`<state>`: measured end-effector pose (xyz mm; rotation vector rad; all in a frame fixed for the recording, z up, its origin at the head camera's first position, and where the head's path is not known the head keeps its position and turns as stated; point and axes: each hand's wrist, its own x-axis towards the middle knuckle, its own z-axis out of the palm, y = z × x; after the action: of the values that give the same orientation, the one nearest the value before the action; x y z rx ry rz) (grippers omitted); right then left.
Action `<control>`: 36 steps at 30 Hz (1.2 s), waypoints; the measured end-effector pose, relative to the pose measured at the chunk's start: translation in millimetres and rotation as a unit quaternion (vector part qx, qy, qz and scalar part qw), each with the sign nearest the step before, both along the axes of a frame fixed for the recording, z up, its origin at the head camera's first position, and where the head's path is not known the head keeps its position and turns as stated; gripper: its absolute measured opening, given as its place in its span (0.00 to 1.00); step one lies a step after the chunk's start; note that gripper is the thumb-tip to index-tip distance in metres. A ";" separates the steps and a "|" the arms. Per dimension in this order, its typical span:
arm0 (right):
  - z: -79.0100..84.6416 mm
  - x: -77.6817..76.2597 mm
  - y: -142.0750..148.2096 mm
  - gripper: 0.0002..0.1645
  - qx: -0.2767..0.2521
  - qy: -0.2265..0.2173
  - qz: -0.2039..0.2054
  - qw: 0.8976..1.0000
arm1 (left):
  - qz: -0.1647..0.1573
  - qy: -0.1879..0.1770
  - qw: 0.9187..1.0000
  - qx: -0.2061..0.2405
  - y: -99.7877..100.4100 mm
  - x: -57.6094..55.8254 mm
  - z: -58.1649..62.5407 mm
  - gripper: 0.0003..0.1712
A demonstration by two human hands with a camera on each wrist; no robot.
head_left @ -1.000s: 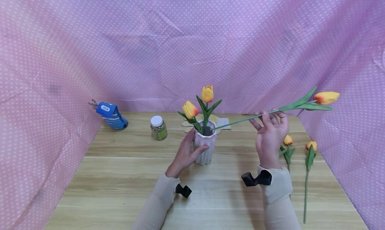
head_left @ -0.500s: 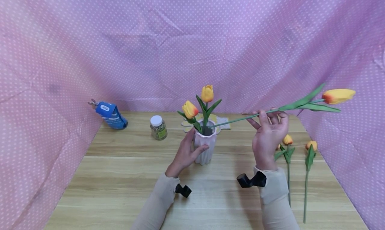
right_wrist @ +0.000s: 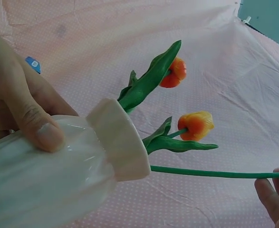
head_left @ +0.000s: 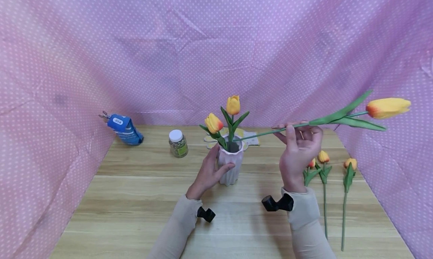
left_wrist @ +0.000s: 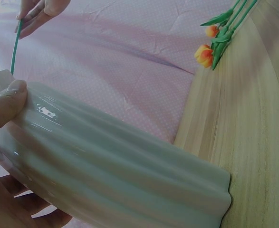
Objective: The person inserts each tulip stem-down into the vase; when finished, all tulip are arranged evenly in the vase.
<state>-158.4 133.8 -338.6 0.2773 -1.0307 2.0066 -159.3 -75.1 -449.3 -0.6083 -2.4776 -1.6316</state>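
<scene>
— What is the desk [head_left: 128,214] enclosed by?
— It is bounded at the back and both sides by a pink cloth [head_left: 216,44], patterned with white dots and visibly creased.
— And its top?
— It is finished in pale wood grain, with soft shadows cast across it. In the right wrist view, a blue-green surface [right_wrist: 270,19] is glimpsed past the cloth's edge.

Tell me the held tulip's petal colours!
Yellow petals with orange-red bases; the head view shows them best.

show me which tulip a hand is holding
The slanted tulip whose stem the right hand pinches; two others stand in the vase and three lie on the table.
</scene>
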 end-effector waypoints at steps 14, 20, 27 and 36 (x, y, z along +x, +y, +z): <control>-1.6 5.9 -12.3 0.13 0.063 0.067 -0.031 0.995 | 0.002 -0.003 1.000 0.000 0.3 -0.5 0.2 0.48; -4.3 7.1 -18.1 0.14 0.072 0.074 -0.029 0.994 | 0.002 0.000 1.000 0.003 -0.4 -1.0 -0.7 0.47; -8.9 5.6 -21.2 0.13 0.095 0.054 -0.011 0.994 | 0.011 0.009 1.000 -0.011 0.2 -1.0 -3.1 0.48; -21.7 -4.9 -22.4 0.11 0.101 0.014 0.029 0.994 | 0.004 0.018 1.000 -0.005 0.1 -1.1 -2.8 0.48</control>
<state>-163.3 111.4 -360.4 0.4467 -1.2225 1.9460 -160.4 -75.1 -452.1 -0.6235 -2.4620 -1.5920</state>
